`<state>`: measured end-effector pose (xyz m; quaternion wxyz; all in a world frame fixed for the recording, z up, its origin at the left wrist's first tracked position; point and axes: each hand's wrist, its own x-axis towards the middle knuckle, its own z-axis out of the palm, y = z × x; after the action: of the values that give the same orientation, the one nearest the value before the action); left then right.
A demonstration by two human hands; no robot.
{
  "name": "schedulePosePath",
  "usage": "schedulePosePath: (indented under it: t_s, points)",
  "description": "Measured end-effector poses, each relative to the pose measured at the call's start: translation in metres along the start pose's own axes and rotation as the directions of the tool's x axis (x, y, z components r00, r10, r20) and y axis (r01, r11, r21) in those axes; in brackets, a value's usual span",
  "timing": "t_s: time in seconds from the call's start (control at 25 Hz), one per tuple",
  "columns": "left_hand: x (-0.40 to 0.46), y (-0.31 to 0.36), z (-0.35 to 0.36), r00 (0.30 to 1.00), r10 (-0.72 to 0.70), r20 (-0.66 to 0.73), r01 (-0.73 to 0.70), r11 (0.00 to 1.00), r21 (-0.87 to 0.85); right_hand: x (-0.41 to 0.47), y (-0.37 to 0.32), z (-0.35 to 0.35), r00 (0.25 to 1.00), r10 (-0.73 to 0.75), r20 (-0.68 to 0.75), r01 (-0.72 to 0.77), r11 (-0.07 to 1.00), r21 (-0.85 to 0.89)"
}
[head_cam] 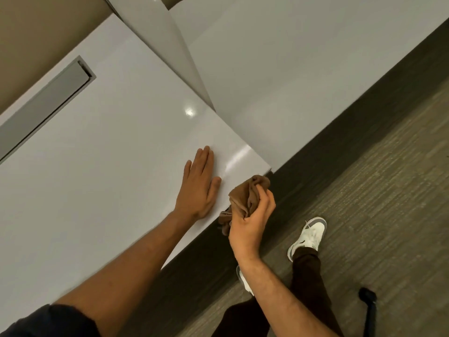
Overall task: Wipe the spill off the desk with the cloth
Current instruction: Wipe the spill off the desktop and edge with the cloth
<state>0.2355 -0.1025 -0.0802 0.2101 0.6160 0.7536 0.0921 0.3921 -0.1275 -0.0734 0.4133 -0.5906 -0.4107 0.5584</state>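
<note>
Forearms fill the near frame. Left hand (199,183) lies flat, fingers spread, palm down on the desk (102,147) near its 5 o'clock edge. Right hand (250,224) is fisted around the bunched brown cloth (245,195), held just off that edge at 3 o'clock of the left. I can't make out a spill, only glare. I'd flatten the cloth, then wipe toward the edge.

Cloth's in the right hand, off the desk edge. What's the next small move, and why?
Probably bring the right hand forward and left so the brown cloth, now bunched off the edge, lands on the white desk near the glossy streak by the corner. The left hand lies flat beside it; the streak may be only glare.
</note>
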Motion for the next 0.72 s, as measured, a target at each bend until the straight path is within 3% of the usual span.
schedulePosePath:
  t_s: [0.12,0.28,0.52,0.6,0.72]
  points:
    - [-0.058,-0.052,-0.014,0.999,-0.011,0.047,0.006,0.995,0.096,-0.047,0.016,0.021,0.997,0.032,0.071,-0.033,0.999,0.017]
    - [-0.134,-0.111,-0.026,0.987,-0.159,0.005,0.158,0.984,0.085,-0.078,0.019,0.02,0.986,0.048,0.161,-0.047,0.999,-0.01]
    - [-0.202,-0.157,-0.029,0.904,-0.398,-0.157,0.397,0.917,-0.039,-0.012,-0.033,0.02,0.912,-0.257,0.319,0.341,0.908,-0.245]
    - [-0.209,-0.171,-0.031,0.869,-0.467,-0.164,0.464,0.884,-0.058,0.022,-0.041,0.042,0.869,-0.216,0.446,0.442,0.744,-0.5]
    - [-0.211,-0.18,-0.023,0.852,-0.503,-0.145,0.509,0.861,0.0,0.034,-0.022,0.067,0.819,-0.247,0.517,0.573,0.312,-0.758]
